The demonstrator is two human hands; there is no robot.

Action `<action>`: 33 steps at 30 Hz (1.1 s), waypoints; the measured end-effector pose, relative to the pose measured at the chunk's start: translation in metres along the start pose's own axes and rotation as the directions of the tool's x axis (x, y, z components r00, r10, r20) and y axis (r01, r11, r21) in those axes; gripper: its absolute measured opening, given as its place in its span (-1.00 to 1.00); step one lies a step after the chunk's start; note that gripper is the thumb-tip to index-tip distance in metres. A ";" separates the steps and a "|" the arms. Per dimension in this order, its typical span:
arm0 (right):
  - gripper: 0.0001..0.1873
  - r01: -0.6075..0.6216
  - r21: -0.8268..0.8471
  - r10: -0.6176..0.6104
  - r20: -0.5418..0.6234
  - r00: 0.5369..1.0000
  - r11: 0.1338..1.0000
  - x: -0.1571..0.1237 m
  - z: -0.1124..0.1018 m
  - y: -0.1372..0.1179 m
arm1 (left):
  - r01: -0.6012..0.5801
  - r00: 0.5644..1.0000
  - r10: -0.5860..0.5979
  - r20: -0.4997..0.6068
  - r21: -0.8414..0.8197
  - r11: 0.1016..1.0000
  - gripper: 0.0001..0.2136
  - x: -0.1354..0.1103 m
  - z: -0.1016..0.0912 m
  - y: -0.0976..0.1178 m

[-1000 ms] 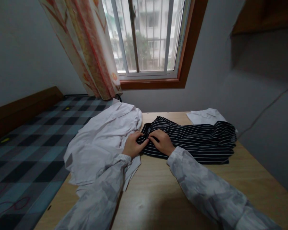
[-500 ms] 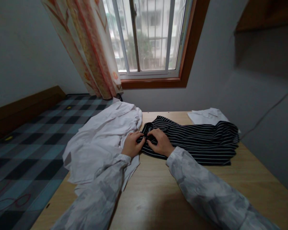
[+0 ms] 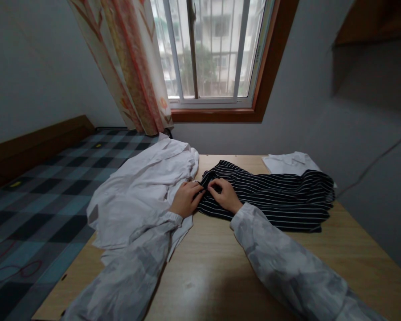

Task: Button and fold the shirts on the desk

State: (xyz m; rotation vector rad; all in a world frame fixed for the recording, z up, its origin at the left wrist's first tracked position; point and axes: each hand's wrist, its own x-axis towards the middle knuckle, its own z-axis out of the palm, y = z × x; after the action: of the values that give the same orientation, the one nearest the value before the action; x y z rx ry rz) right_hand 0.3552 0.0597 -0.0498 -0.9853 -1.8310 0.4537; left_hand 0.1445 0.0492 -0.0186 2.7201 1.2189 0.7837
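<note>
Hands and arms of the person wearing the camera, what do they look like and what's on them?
The left hand and right hand are bare, without gloves. Both arms wear long, loose sleeves in mottled pale and darker grey, like a camouflage print, ending at the wrists. Finer detail is too small to tell.

At its nine-o'clock end, the striped garment point(image 3: 284, 198) is partly covered by the left grip point(image 3: 187, 199) and right grip point(image 3: 223, 196); whether anything is pinched by the latter cannot be told. The white cloth point(image 3: 290, 162), at three o'clock, is partly hidden. The curtain point(image 3: 130, 67) is cut off at eleven.
</note>
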 end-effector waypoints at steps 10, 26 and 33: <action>-0.90 -0.034 0.059 0.030 0.076 0.997 0.998 0.001 0.004 0.011 | -0.094 0.993 0.090 0.071 0.050 0.994 -0.77 0.002 -0.002 0.000; -0.84 -0.133 0.231 0.101 0.146 0.984 0.964 0.003 0.001 0.009 | -0.072 0.997 0.069 0.045 0.050 0.996 -0.77 0.001 0.001 0.003; -0.78 -0.232 0.319 0.181 0.180 0.967 0.919 0.005 0.006 0.018 | -0.087 0.996 0.085 0.032 0.082 0.993 -0.73 0.003 0.000 0.000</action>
State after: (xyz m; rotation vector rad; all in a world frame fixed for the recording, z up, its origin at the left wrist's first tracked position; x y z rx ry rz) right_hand 0.3566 0.0753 -0.0620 -0.9271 -1.7064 0.9615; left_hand 0.1464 0.0519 -0.0174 2.8581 1.1612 0.7150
